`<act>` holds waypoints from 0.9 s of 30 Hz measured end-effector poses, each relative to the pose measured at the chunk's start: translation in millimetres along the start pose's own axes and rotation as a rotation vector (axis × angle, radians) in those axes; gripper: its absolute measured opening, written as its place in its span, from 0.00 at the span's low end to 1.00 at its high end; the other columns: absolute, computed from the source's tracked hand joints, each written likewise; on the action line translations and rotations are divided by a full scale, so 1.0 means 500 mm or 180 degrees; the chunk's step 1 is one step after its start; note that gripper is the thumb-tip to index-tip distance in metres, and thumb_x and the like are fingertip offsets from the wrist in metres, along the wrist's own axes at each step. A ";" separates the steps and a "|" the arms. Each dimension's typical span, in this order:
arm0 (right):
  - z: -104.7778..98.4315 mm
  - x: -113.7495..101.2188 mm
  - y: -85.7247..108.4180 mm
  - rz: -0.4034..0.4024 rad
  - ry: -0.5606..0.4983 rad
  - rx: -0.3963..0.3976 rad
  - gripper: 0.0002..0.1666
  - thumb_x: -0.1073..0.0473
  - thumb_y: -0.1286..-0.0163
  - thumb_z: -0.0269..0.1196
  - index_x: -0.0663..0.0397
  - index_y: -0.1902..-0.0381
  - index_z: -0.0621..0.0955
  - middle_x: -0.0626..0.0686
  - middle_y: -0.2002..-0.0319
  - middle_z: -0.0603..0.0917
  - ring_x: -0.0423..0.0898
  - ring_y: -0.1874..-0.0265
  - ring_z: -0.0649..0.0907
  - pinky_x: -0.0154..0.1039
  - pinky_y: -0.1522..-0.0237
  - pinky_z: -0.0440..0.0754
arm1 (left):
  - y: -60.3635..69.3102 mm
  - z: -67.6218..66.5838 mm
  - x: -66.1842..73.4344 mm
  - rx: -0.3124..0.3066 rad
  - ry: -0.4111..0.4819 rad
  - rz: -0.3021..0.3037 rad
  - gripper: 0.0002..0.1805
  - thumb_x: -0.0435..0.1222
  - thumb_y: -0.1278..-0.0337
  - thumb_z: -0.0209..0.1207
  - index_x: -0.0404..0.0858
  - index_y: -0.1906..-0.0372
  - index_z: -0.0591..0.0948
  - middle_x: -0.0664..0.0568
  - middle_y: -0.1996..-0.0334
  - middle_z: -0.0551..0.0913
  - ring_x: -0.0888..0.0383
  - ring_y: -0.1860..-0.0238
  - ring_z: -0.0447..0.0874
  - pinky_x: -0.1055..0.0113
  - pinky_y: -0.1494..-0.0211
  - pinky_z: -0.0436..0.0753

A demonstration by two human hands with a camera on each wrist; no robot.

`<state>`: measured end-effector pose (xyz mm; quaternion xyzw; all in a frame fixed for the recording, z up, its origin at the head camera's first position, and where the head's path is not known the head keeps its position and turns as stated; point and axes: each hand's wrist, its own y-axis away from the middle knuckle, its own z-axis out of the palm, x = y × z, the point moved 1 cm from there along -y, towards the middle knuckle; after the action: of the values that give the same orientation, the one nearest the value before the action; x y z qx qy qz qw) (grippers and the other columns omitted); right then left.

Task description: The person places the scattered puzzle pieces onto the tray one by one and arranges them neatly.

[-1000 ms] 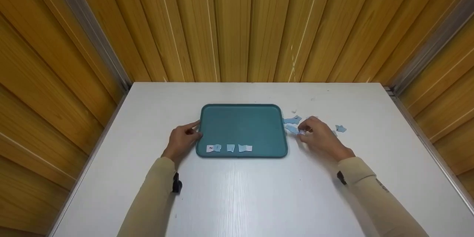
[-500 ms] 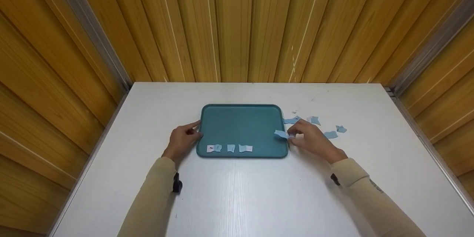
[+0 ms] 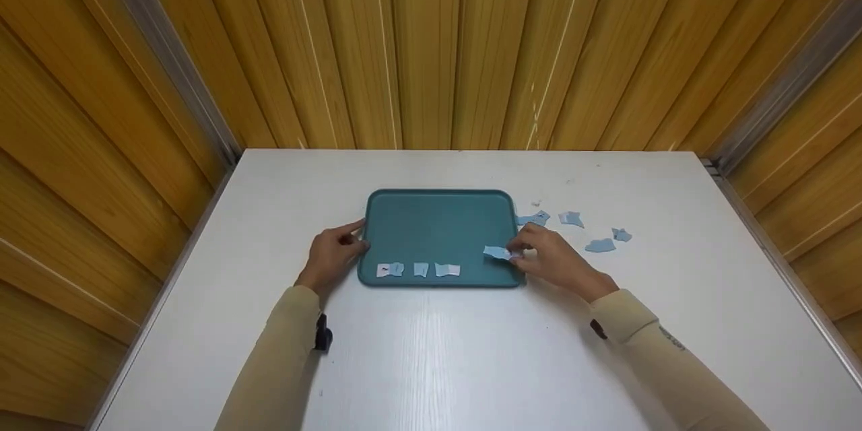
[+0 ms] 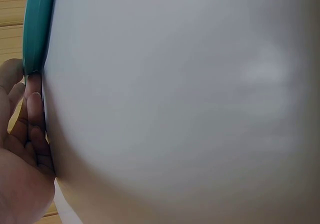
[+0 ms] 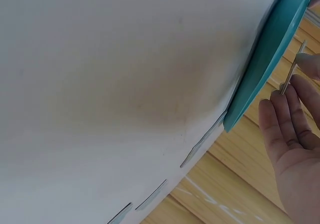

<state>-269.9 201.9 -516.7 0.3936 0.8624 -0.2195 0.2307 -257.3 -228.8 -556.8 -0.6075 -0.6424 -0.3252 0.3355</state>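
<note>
My right hand [image 3: 560, 261] has just carried a torn blue piece [image 3: 496, 252] from the worktop [image 3: 431, 357] to above the right side of the tray [image 3: 438, 229], bringing it nearer the front row of pieces [image 3: 421, 270]. My fingers pinch it, the forearm slanting in from the right, while my left hand [image 3: 328, 252] grips the tray's left rim.

We saw a teal tray [image 3: 438, 225] with pale-blue and white scraps [image 3: 420, 270] from six to eight o'clock, light-blue pieces [image 3: 600, 245] at three o'clock on the white table [image 3: 417, 357], yellow-brown wood grain on the wall [image 3: 424, 47] at twelve, and beige sleeves [image 3: 283, 337].
</note>
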 end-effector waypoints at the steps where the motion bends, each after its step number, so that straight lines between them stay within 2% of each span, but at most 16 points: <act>1: 0.002 -0.001 -0.001 -0.0017 0.0032 -0.0015 0.09 0.68 0.31 0.72 0.60 0.54 0.89 0.52 0.58 0.81 0.49 0.56 0.84 0.51 0.50 0.85 | 0.000 0.000 0.000 0.0000 0.0003 -0.0006 0.29 0.34 0.32 0.68 0.44 0.27 0.79 0.48 0.62 0.81 0.52 0.57 0.75 0.58 0.51 0.74; 9: 0.016 -0.012 -0.007 0.0226 -0.0026 -0.0221 0.09 0.66 0.30 0.72 0.58 0.53 0.89 0.49 0.56 0.81 0.46 0.57 0.81 0.47 0.51 0.84 | -0.003 0.002 -0.003 -0.0005 0.0034 -0.0061 0.29 0.34 0.32 0.68 0.45 0.27 0.79 0.48 0.61 0.82 0.52 0.57 0.76 0.58 0.50 0.75; 18: 0.025 -0.016 -0.005 0.0165 0.0063 -0.0306 0.09 0.65 0.30 0.72 0.57 0.53 0.89 0.48 0.55 0.82 0.46 0.58 0.81 0.45 0.51 0.82 | -0.003 0.003 -0.003 -0.0001 0.0075 -0.0090 0.29 0.35 0.32 0.68 0.44 0.27 0.80 0.48 0.60 0.82 0.52 0.56 0.76 0.58 0.49 0.75; 27: 0.035 -0.019 -0.004 0.0238 -0.0014 -0.0414 0.09 0.64 0.28 0.71 0.55 0.52 0.89 0.46 0.54 0.82 0.46 0.54 0.81 0.49 0.45 0.83 | 0.003 0.001 0.004 -0.0003 0.0173 -0.0123 0.29 0.34 0.32 0.68 0.45 0.27 0.80 0.48 0.59 0.81 0.51 0.55 0.75 0.58 0.48 0.74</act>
<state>-262.0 185.4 -524.7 0.4092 0.8590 -0.1551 0.2657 -255.9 -226.9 -555.3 -0.5861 -0.6445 -0.3483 0.3462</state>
